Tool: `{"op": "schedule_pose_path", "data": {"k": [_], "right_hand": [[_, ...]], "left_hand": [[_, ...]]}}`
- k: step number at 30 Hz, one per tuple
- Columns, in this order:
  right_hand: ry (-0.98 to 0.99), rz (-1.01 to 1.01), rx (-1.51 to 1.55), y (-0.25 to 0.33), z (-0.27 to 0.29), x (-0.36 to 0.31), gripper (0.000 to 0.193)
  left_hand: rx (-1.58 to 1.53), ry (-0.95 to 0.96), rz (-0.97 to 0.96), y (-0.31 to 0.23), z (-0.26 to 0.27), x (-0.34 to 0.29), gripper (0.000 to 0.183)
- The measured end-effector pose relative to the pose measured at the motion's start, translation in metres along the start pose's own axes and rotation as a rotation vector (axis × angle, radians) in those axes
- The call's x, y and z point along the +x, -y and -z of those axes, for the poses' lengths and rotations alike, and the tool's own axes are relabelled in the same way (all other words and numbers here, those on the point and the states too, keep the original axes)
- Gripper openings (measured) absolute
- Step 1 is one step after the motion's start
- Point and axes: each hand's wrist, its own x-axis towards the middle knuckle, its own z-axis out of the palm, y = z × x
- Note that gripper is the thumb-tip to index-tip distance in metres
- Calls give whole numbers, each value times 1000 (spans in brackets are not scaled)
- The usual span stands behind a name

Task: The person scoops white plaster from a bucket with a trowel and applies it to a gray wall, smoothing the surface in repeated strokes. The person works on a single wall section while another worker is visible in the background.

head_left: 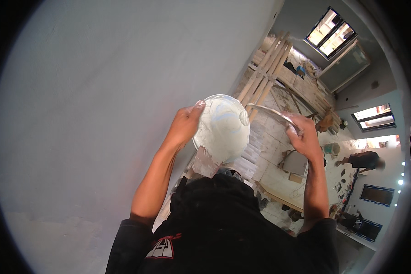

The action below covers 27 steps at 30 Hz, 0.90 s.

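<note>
My left hand point(186, 122) grips the rim of a round container of white putty point(223, 123), with the thumb over the edge. The putty's surface is smeared and uneven. A flat, brownish-grey piece point(207, 163) smeared with putty sticks out past the rim nearest my body; its other end is hidden. My right hand point(302, 134) is closed on a thin, slightly curved scraper point(271, 111), seen edge-on and coated in white. The scraper's far end points toward the container's right side. Whether it touches the container, I cannot tell.
A grey wall point(91, 100) rises close on my left. Wooden poles point(265, 73) stand beyond the container. Far below on the right are a tiled floor point(271, 150), a green bucket point(332, 149) and a bending person point(363, 160). Another person point(349, 220) is lower right.
</note>
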Motion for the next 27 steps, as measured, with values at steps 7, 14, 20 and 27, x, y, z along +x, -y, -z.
{"op": "schedule_pose_path", "data": {"k": [7,14,20,27], "right_hand": [[296,279,-443,40,-12,51,41],[387,193,-570,45,-38,41,33],[455,-79,-390,48,-48,20,23],[253,-497,123,33,-65,-19,26]], "left_hand": [[196,77,-77,5,3,11,49],[112,-19,-193,41,3,23,48],[187,-57,-180,42,3,18,47],[49,-113,-178,54,4,18,49]]}}
